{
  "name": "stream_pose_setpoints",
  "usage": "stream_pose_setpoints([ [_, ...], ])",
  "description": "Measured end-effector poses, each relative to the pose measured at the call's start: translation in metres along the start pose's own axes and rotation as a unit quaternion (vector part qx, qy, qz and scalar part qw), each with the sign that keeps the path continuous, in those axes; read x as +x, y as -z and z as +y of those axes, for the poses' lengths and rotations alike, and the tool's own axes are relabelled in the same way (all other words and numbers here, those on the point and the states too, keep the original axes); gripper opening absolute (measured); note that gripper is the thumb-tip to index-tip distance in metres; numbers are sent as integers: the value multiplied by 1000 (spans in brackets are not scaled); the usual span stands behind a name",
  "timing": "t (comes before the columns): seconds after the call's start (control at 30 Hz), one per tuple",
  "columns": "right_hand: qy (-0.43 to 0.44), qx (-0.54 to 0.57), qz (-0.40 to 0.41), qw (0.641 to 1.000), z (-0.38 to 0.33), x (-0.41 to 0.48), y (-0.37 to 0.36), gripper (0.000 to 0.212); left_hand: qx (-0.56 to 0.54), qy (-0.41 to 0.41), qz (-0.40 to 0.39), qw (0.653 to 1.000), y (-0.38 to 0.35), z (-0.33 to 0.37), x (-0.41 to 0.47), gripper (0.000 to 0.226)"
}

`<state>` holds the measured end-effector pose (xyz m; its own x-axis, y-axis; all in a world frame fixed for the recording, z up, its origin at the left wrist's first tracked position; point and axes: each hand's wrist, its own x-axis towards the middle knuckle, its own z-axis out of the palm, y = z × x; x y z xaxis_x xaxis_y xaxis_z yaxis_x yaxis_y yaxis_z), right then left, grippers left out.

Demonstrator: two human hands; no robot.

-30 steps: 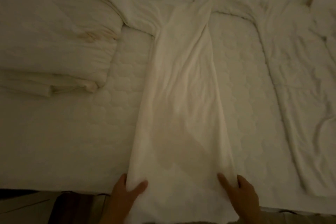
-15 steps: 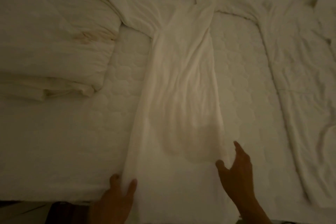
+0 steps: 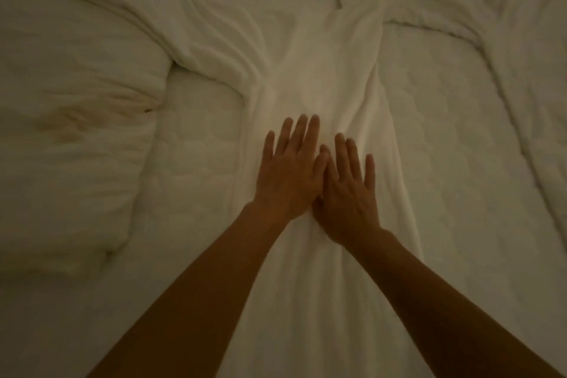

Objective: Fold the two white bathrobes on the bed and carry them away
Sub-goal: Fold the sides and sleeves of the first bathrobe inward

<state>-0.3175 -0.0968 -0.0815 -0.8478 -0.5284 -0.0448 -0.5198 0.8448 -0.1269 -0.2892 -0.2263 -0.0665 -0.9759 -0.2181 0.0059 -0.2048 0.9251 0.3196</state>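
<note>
While dim light covers the quilted bed point(image 3: 196, 144), both hands point(image 3: 288, 175) press flat-palmed, gripping nothing, on the bathrobe point(image 3: 325, 70).

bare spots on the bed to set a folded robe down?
Two bare quilted strips of mattress: one between the duvet and the narrow-folded bathrobe, one between that bathrobe and the second bathrobe at the right. The middle is crowded: left hand and right hand lie flat there.

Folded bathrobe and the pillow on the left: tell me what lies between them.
Only bare quilted mattress lies between the folded bathrobe and the pillow in the head view.
</note>
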Motion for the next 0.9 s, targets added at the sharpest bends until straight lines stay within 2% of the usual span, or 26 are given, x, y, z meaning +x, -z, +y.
stream_pose_setpoints([
  [0.07,-59,-2,-3,998,29,22,-15,73,44,10,-5,999,-26,-42,12,63],
  [0.17,-117,-8,-52,992,65,25,-36,80,79,63,-27,995,-53,-86,10,64],
  [0.3,-139,7,-56,989,61,35,-24,83,100,64,-31,992,-37,-70,20,62],
  [0.4,-80,39,34,995,46,75,-5,74,123,34,15,992,-15,-48,71,60],
  [0.47,-35,25,57,997,44,114,-5,70,132,-12,6,991,-13,-51,112,67],
  [0.57,-93,7,-29,995,76,148,-25,76,129,-4,-53,990,-34,-91,139,70],
  [0.67,-168,38,-47,984,108,148,-39,84,136,10,-41,990,-48,-108,134,70],
  [0.73,-181,30,-68,981,103,147,-35,84,172,39,-71,982,-42,-99,133,69],
  [0.8,-192,1,-47,980,85,141,-25,80,211,79,-87,971,-32,-68,139,67],
  [0.83,-174,-14,-8,985,72,130,-20,77,195,87,-91,973,-26,-43,137,65],
  [0.9,-94,8,37,995,41,89,-16,74,122,46,-65,989,-22,-1,112,62],
])
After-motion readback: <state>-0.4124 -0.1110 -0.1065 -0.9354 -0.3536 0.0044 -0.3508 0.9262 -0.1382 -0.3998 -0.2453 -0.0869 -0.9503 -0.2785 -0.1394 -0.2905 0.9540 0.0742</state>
